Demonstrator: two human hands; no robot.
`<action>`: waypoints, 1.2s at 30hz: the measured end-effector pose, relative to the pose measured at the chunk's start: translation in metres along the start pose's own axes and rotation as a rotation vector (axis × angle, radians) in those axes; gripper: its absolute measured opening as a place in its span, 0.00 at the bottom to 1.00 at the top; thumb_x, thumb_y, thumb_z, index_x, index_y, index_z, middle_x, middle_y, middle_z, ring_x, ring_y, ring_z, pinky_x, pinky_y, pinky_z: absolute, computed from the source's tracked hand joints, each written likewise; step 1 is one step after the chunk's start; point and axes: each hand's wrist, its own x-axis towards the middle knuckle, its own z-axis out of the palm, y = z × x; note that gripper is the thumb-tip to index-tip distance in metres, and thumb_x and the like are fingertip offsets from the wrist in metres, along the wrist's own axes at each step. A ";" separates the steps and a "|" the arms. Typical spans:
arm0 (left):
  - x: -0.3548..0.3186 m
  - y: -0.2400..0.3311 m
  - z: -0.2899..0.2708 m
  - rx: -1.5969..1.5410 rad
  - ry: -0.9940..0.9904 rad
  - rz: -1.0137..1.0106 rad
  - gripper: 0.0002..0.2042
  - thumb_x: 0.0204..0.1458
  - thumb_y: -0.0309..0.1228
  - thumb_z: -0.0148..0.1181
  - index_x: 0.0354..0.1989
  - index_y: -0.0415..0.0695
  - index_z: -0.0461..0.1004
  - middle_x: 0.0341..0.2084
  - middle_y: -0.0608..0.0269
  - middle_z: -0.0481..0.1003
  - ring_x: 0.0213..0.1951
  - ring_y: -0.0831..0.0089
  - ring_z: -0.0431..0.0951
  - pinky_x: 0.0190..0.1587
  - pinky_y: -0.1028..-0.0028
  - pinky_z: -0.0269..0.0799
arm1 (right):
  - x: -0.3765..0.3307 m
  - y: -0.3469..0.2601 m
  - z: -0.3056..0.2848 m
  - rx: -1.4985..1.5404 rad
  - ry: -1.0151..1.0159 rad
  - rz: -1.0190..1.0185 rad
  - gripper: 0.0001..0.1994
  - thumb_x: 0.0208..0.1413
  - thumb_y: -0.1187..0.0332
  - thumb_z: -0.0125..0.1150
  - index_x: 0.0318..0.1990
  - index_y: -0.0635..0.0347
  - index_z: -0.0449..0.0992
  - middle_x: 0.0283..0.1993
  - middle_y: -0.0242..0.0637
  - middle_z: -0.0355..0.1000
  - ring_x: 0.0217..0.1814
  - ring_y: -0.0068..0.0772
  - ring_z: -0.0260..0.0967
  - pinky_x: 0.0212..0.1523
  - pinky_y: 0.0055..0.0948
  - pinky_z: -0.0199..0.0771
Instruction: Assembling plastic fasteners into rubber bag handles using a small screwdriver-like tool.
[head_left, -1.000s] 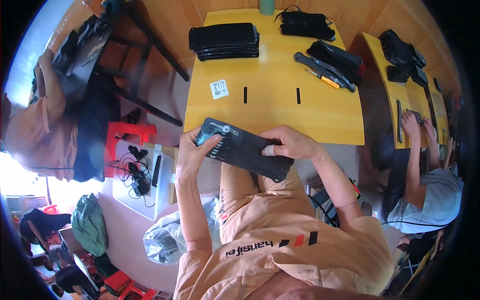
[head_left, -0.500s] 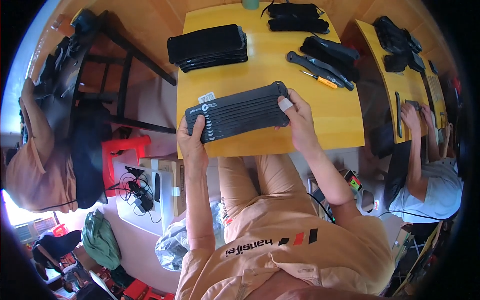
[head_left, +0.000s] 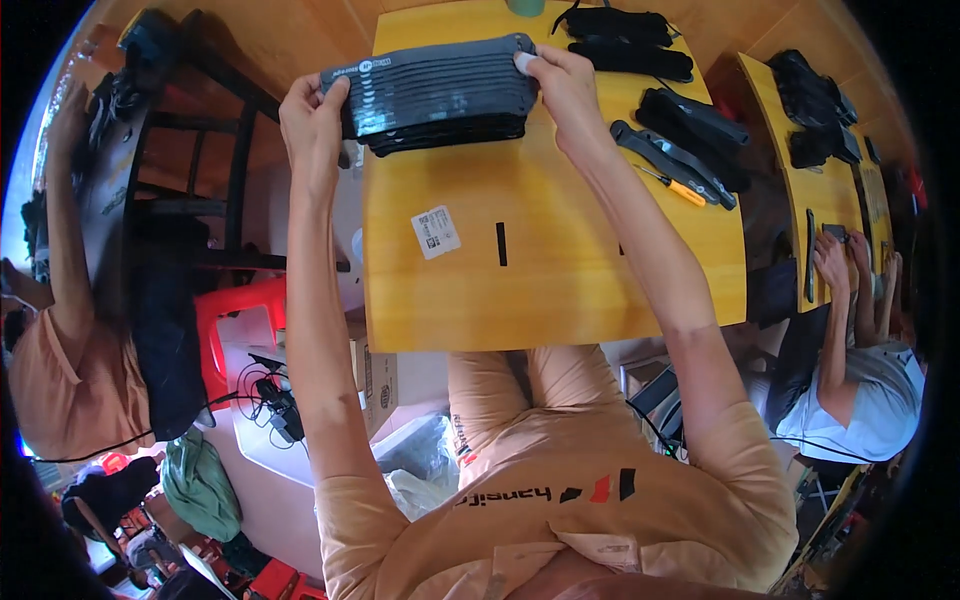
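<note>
At the desk's (head_left: 560,290) far left corner, both hands, the left hand (head_left: 315,115) and the right hand (head_left: 565,85), are grasping a black flat panel (head_left: 435,85) by its ends over the black stack (head_left: 445,130). Squaring its edges level before lowering is looking wise.

The left hand (head_left: 315,120) covers the left end of the flat black piece (head_left: 435,85), and the right hand (head_left: 570,90) covers its right end, so neither end shows. That piece hides most of the black stack (head_left: 445,133) under it; the number of layers cannot be told. A green cup (head_left: 525,6) is cut off by the top edge. The white label (head_left: 436,232) on the yellow table (head_left: 560,280) carries print too small to make out.
</note>
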 end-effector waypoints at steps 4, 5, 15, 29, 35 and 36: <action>0.015 -0.016 0.010 0.317 0.076 0.072 0.13 0.43 0.32 0.58 0.33 0.34 0.72 0.22 0.58 0.73 0.26 0.71 0.71 0.33 0.73 0.66 | 0.028 0.018 0.016 -0.340 0.221 -0.185 0.08 0.43 0.67 0.56 0.31 0.60 0.74 0.20 0.36 0.67 0.28 0.33 0.67 0.30 0.32 0.65; 0.017 -0.018 0.013 0.402 0.120 0.106 0.13 0.43 0.32 0.57 0.33 0.34 0.72 0.23 0.55 0.73 0.27 0.68 0.73 0.34 0.71 0.67 | 0.029 0.021 0.019 -0.341 0.220 -0.182 0.08 0.43 0.67 0.56 0.31 0.60 0.74 0.20 0.36 0.67 0.28 0.33 0.67 0.30 0.32 0.65; 0.018 -0.055 0.027 0.726 0.123 0.344 0.10 0.48 0.32 0.52 0.37 0.47 0.74 0.30 0.48 0.68 0.38 0.55 0.67 0.44 0.65 0.62 | 0.022 0.053 0.027 -0.716 0.322 -0.605 0.08 0.46 0.71 0.52 0.35 0.54 0.73 0.32 0.41 0.62 0.37 0.45 0.62 0.36 0.39 0.63; 0.016 -0.056 0.029 0.680 0.117 0.418 0.10 0.52 0.32 0.48 0.38 0.46 0.74 0.32 0.51 0.64 0.38 0.58 0.66 0.43 0.67 0.63 | 0.028 0.056 0.013 0.236 0.260 -0.061 0.18 0.57 0.60 0.37 0.39 0.53 0.77 0.30 0.33 0.61 0.31 0.26 0.59 0.37 0.25 0.59; 0.012 -0.046 0.026 0.642 0.110 0.397 0.14 0.55 0.37 0.44 0.42 0.44 0.72 0.36 0.49 0.64 0.41 0.58 0.66 0.46 0.66 0.62 | 0.021 0.019 0.015 -0.415 0.338 -0.795 0.14 0.51 0.62 0.44 0.38 0.58 0.74 0.38 0.43 0.67 0.44 0.41 0.61 0.46 0.33 0.59; 0.011 -0.046 0.025 0.646 0.109 0.396 0.14 0.55 0.37 0.44 0.42 0.44 0.72 0.36 0.49 0.64 0.41 0.58 0.66 0.46 0.66 0.62 | 0.019 0.012 0.021 -0.412 0.337 -0.793 0.14 0.51 0.62 0.44 0.38 0.58 0.74 0.38 0.43 0.67 0.44 0.41 0.61 0.46 0.33 0.59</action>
